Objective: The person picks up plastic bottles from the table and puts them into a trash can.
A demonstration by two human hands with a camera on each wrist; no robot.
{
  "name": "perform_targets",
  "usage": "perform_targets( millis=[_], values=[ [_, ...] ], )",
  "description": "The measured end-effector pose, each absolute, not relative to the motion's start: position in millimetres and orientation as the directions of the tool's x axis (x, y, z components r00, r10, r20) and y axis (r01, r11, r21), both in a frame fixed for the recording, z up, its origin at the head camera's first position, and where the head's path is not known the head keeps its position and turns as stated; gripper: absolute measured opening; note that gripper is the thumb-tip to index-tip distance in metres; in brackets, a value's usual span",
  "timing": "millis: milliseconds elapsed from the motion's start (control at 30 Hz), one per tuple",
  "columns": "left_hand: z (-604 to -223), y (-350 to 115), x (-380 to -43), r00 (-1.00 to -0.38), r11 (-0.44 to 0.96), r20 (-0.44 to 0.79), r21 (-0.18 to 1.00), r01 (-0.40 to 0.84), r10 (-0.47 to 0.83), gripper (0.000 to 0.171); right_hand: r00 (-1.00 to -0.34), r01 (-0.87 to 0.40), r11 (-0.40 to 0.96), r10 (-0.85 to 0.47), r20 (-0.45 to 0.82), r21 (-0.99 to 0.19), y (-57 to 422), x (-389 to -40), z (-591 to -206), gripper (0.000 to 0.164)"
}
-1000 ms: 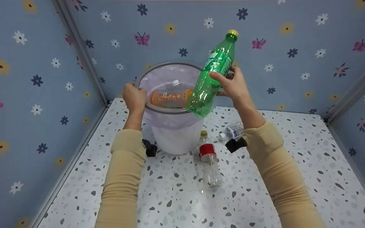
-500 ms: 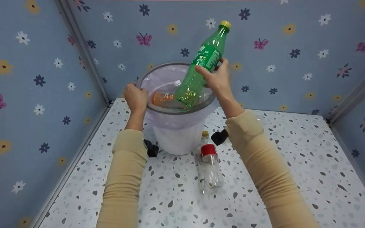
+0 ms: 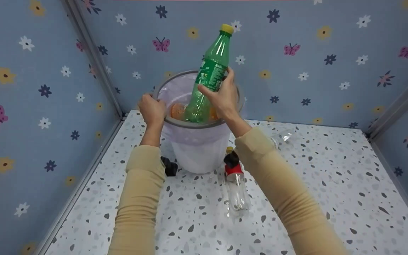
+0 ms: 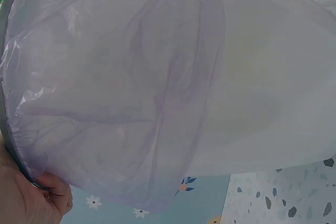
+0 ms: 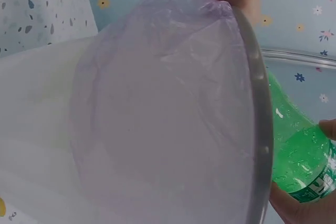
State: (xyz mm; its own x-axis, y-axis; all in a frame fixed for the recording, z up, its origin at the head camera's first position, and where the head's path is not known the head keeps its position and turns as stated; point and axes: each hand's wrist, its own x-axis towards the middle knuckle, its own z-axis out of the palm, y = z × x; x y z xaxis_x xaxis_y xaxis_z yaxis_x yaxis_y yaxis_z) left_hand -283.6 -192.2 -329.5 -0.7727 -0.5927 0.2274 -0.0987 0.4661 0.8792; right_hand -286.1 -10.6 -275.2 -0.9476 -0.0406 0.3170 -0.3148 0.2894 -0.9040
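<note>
I see the right hand [image 3: 223, 97] curled around a tilted green bottle [image 3: 211, 72], base inside a white bin [image 3: 200, 154]; the left hand [image 3: 152, 110] grips the rim [image 3: 197, 125].

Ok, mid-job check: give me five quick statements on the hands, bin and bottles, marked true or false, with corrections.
1. The right hand grips the green plastic bottle. True.
2. The cap of the green plastic bottle is red. False: it is yellow.
3. The left hand holds the rim of the lined bin. True.
4. The red-labelled bottle is inside the lined bin. False: it lies outside, on the speckled surface.
5. The orange-labelled bottle is inside the lined bin, partly covered from the head view by the green plastic bottle. True.
</note>
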Motion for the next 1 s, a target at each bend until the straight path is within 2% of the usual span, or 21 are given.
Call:
perform_targets(
  millis=[167, 300, 500, 633, 800, 1000],
  values=[
    [-330, -192, -283, -0.77, 0.473, 0.243, 0.877, -0.085, -0.589, 0.028, -0.939, -0.345, 0.315, -0.114, 0.326, -0.884, -22, -284, -283, 0.083],
    [-331, -192, -284, -0.769, 0.478, 0.251, 0.875, -0.08, -0.589, 0.029, -0.947, -0.317, 0.408, -0.181, 0.264, -0.856, -26, -280, -286, 0.081],
    [-330, -192, -285, -0.765, 0.485, 0.254, 0.87, -0.086, -0.592, 0.029, -0.954, -0.27, 0.544, -0.264, 0.143, -0.794, -23, -279, -287, 0.088],
    [-330, -192, -286, -0.764, 0.481, 0.246, 0.872, -0.094, -0.597, 0.03, -0.95, -0.262, 0.598, -0.298, 0.093, -0.757, -20, -278, -285, 0.084],
    [-330, -192, -288, -0.761, 0.471, 0.234, 0.876, -0.105, -0.605, 0.031, -0.935, -0.294, 0.557, -0.338, 0.111, -0.777, -14, -274, -284, 0.066],
    [-330, -191, -288, -0.762, 0.462, 0.214, 0.878, -0.125, -0.612, 0.029, -0.917, -0.356, 0.423, -0.328, 0.226, -0.833, -3, -265, -288, 0.047]
  ],
)
